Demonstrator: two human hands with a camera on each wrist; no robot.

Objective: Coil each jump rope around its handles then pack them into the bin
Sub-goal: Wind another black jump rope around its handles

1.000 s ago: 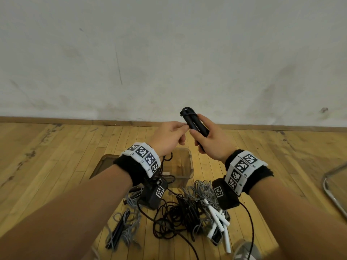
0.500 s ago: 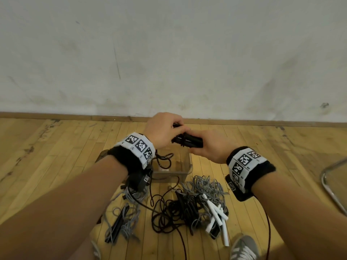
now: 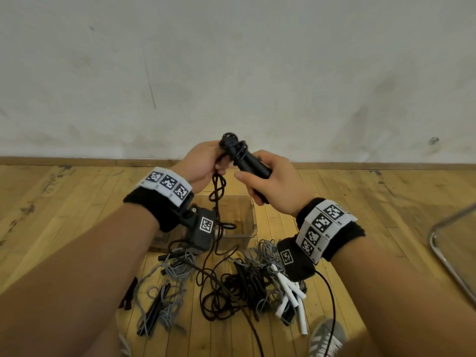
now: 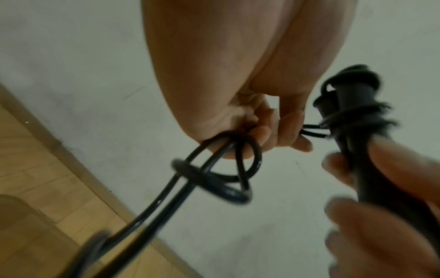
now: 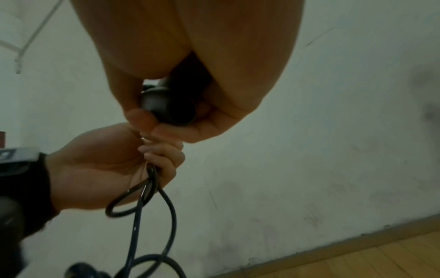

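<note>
We are coiling: our right hand (image 3: 277, 186) grips the black handles (image 3: 251, 163); our left hand (image 3: 203, 163) pinches the cord (image 3: 217, 191). Next, another tight turn.

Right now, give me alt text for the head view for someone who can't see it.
The right hand grips paired black handles while the left hand winds their black cord around them. Below, on the wooden floor, sit a clear bin and tangled grey and black ropes.

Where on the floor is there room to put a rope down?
Bare floorboards lie left of the clear bin, up to the wall, and between the bin and the metal frame. In front of the bin it's crowded with tangled ropes.
</note>
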